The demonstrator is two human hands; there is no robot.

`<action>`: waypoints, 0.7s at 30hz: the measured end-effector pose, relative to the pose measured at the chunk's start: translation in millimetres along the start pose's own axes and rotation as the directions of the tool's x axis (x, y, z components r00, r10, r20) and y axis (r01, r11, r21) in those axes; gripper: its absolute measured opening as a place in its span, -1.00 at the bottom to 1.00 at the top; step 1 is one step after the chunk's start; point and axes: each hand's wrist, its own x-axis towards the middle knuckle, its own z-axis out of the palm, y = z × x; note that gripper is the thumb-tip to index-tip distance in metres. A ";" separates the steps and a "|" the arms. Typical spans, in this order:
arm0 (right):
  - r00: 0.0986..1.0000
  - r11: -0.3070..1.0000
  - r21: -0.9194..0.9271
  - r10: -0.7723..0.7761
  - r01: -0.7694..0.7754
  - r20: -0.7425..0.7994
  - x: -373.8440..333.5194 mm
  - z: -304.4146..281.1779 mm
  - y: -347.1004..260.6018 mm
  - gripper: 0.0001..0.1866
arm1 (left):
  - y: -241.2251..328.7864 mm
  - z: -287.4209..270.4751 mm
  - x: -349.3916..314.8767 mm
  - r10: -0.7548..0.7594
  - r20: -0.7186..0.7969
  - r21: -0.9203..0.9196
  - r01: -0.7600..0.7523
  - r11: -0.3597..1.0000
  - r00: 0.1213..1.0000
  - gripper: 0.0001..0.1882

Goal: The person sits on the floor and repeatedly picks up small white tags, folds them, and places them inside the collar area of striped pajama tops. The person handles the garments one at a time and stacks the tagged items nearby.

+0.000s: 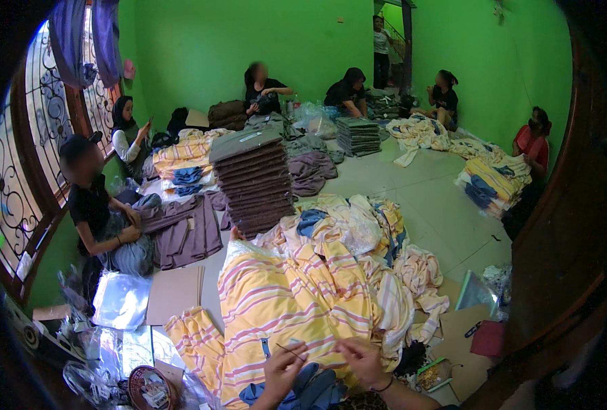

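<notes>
Yellow striped fabric (297, 287) with pink and white lines spreads over my lap in front of me. My left hand (284, 372) is closed in a pinch over it, with a thin dark cord (291, 351) sticking out at the fingertips. Just to its right, my right hand (362, 362) is raised with fingers pressed together; whatever they may hold is too small to make out. Blue cloth (310, 388) lies bunched beneath and between my wrists. A narrow blue strip (265, 348) shows on the yellow fabric beside my left hand.
A tall stack of folded dark garments (252, 181) stands beyond the fabric. Left are brown cardboard sheets (175, 295), clear plastic bags (121, 299) and a round basket (152, 389). A dark red pouch (488, 339) lies at right. Several people sit around the room among garment piles.
</notes>
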 end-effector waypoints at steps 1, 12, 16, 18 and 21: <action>0.998 0.998 -0.017 -0.057 0.058 0.041 -0.3 7.6 -11.8 -0.81 | 8.2 5.6 -2.2 -0.057 0.035 -0.068 0.059 0.996 0.998 -0.76; 0.986 0.997 0.060 -0.061 0.052 0.153 -6.1 21.9 -47.2 -0.79 | 31.3 14.0 -10.7 -0.472 0.114 -0.382 0.477 0.792 0.874 -0.92; 0.978 0.962 0.214 0.133 -0.167 0.163 -16.6 14.4 -33.1 -0.80 | 19.5 17.1 -15.5 -0.377 0.077 -0.516 0.361 0.777 0.923 -0.94; 0.994 0.998 -0.058 0.012 -0.005 0.107 -18.2 -13.1 -17.6 -0.82 | 17.0 14.8 -18.4 -0.319 -0.034 -0.534 0.252 0.807 0.947 -0.94; 0.926 0.917 -0.134 0.376 -0.376 -0.024 -25.9 -57.4 5.4 -0.79 | 16.5 -0.7 -20.5 -0.321 -0.047 -0.482 0.260 0.837 0.946 -0.94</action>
